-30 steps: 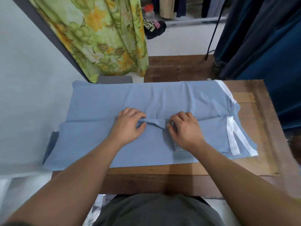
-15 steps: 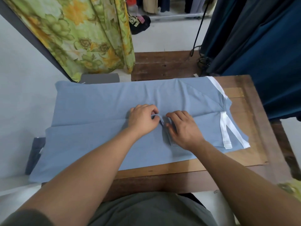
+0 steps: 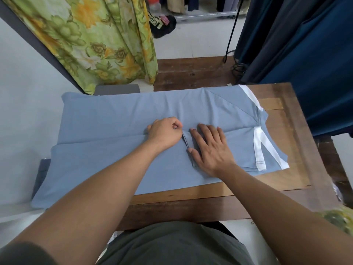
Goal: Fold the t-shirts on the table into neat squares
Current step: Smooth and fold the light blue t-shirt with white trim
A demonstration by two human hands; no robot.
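Note:
A light blue t-shirt [image 3: 107,142] with white trim lies lengthwise across the wooden table [image 3: 298,134], its long sides folded toward the middle and its left end hanging past the table's edge. My left hand [image 3: 165,134] pinches the top of a narrow folded sleeve edge at the shirt's centre. My right hand [image 3: 211,148] lies flat on the folded sleeve just right of that edge, fingers straight and spread. White neck and sleeve bands [image 3: 259,150] show at the shirt's right end.
A green and yellow floral curtain [image 3: 91,41] hangs at the back left. Dark blue garments [image 3: 305,50] hang at the back right, close to the table's far corner. A black cable [image 3: 232,35] drops to a wooden board behind the table. White wall lies left.
My left hand has slid right and drawn the sleeve edge from lying sideways to standing nearly upright beside my right hand. My right hand has flattened out on the cloth.

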